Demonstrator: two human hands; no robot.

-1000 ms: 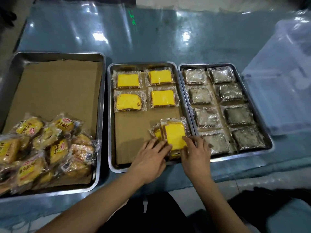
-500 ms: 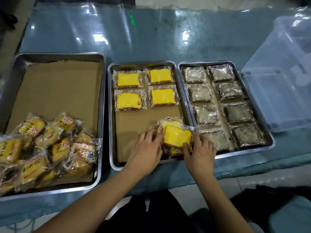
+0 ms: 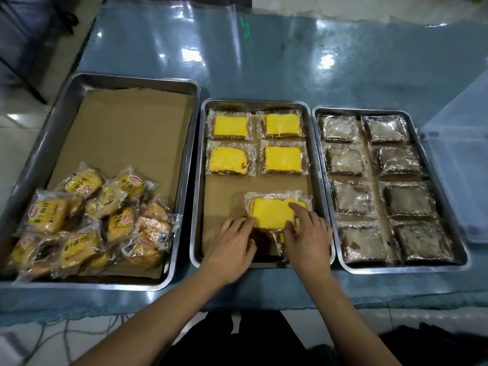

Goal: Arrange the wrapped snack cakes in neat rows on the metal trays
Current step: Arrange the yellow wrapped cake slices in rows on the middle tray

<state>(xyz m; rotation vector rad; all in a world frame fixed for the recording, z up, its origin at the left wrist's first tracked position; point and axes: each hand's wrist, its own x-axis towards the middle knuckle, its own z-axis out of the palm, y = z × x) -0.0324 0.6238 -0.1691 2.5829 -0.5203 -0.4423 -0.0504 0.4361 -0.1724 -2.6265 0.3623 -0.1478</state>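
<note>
Printing shows only on the heap of wrapped buns (image 3: pixel 87 220) at the near end of the left tray (image 3: pixel 182 180). Each clear wrapper carries a yellow label with dark Chinese characters; on the bun nearest the tray's middle (image 3: pixel 129 184) they look like "小面包", though the blur leaves that uncertain. A small red oval brand mark sits on several labels, its lettering too small to read. One wrapper by the tray's right wall (image 3: pixel 161 236) shows a white barcode patch, digits unreadable. On the blue table cover (image 3: pixel 277 62) at the far edge, green marks (image 3: pixel 245 27) glow, illegible.
</note>
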